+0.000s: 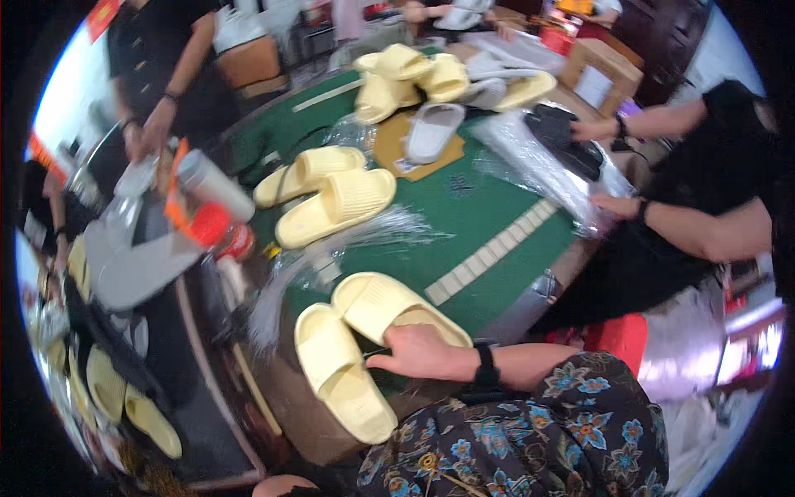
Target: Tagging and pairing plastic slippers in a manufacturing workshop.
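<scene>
My R hand (424,352) has grip half curled at opening of one yellow slipper (371,300); firm hold or not, can't tell. L hand isn't in view. Other slipper (319,341) lies beside it, near table (526,265) edge, prob. for easy reach.

The yellow slippers (342,377) look like dull, ridged plastic. The see-through bag (537,170) is shiny, crinkly plastic. The box (613,68) is card.
</scene>
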Demonstrator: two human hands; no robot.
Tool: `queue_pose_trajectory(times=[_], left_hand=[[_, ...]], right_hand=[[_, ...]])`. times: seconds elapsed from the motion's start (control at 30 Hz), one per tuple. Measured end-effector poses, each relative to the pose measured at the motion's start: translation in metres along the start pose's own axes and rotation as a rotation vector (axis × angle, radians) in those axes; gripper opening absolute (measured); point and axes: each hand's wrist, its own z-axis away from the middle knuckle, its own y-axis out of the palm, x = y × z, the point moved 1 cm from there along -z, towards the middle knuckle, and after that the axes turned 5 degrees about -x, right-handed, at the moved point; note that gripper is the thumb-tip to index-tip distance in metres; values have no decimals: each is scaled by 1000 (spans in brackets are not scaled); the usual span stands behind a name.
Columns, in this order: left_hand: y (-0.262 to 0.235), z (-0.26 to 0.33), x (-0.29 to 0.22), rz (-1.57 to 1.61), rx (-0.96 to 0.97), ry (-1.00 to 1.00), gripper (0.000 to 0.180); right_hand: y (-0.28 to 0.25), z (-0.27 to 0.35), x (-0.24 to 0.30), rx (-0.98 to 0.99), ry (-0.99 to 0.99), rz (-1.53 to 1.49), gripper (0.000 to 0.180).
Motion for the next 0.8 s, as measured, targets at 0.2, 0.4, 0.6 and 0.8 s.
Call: queue_pose_trajectory(times=[0.2, 0.4, 0.6, 0.8], left_hand=[[22, -33, 22, -109, 168, 191, 102], [27, -66, 8, -122, 276, 125, 108], [25, -70, 1, -173, 389, 79, 115], [44, -51, 9, 1208, -152, -127, 120]], right_hand=[[18, 1, -21, -146, -65, 37, 29], [7, 6, -21, -153, -37, 39, 27], [13, 3, -22, -206, -111, 10, 27], [-37, 10, -33, -441, -101, -130, 33]])
